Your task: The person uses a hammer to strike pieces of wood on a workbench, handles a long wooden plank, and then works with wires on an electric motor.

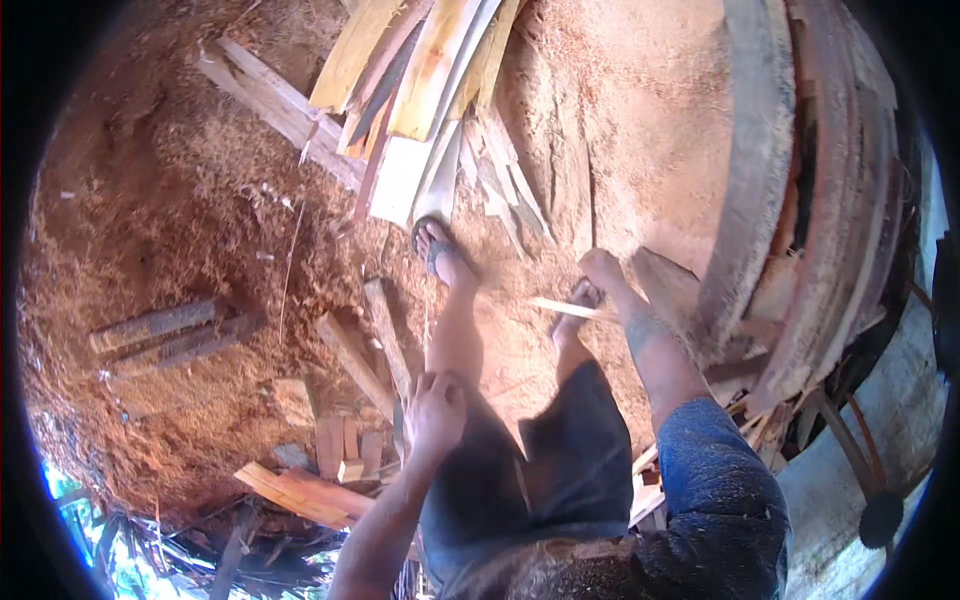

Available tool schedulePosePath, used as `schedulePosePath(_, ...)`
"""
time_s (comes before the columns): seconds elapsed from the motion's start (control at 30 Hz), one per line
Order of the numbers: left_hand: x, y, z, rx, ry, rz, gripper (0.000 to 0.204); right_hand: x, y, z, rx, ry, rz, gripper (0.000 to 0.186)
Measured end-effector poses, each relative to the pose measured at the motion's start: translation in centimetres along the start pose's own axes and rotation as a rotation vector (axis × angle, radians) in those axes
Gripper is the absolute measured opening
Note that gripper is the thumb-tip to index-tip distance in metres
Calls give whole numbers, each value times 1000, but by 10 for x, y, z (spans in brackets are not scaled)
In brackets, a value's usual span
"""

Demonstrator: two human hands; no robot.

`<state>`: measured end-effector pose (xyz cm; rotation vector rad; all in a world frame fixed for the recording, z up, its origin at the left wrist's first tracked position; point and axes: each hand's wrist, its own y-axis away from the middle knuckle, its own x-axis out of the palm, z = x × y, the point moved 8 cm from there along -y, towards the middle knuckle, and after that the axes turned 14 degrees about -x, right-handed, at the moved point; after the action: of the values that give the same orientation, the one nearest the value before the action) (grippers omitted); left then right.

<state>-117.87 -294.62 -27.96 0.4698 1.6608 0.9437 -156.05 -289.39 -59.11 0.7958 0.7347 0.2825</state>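
Observation:
My left hand is closed, fingers curled, beside my left knee. A narrow dark grey strip shows along its outer side; whether the hand grips it I cannot tell. My right hand is stretched forward and closed in a fist above the ground. What it holds, if anything, is hidden. Just below it, a thin pale wood stick crosses in front of my right foot, its right end running to my forearm. Ahead of my left sandalled foot lies a pile of long sawn wood slats.
Sawdust covers the ground. Long curved-looking boards are stacked on the right. Wood blocks lie at left, with loose battens near my left leg. Short offcuts and orange planks lie lower left.

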Motion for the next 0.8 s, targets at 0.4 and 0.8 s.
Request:
schedulePosePath(0.4,20,-4,22,-93,190,-39,11,22,-154,43,149,42,-281,40)
schedulePosePath(0.8,17,-1,10,-64,166,-61,10,-3,-96,30,143,-760,-297,38)
